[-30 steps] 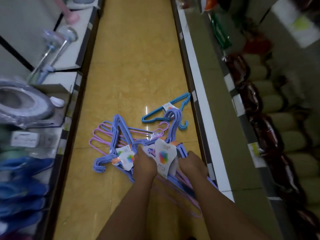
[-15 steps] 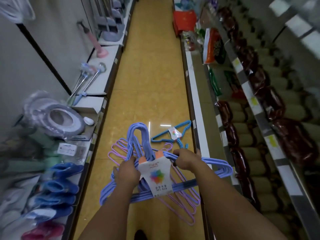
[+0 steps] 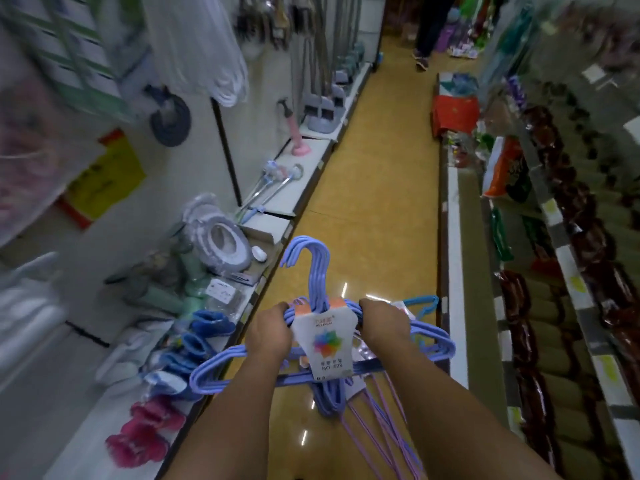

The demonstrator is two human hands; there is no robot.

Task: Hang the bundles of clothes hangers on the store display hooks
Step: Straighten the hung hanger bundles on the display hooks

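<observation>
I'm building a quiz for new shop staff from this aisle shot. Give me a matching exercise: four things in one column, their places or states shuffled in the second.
Things:
1. blue hanger bundle
2. left hand
3. pink plunger
4. label card

Places or states:
A. stands on the left-side shelf farther up the aisle
B. between the two hands, on the bundle
C. held up in both hands, hooks uppermost
D. grips the bundle's left shoulder

Pairs: 1-C, 2-D, 3-A, 4-B

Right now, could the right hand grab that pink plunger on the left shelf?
Probably not. The right hand grips the blue hangers together with the left hand, and the plunger stands well up the aisle on the opposite side.
</observation>
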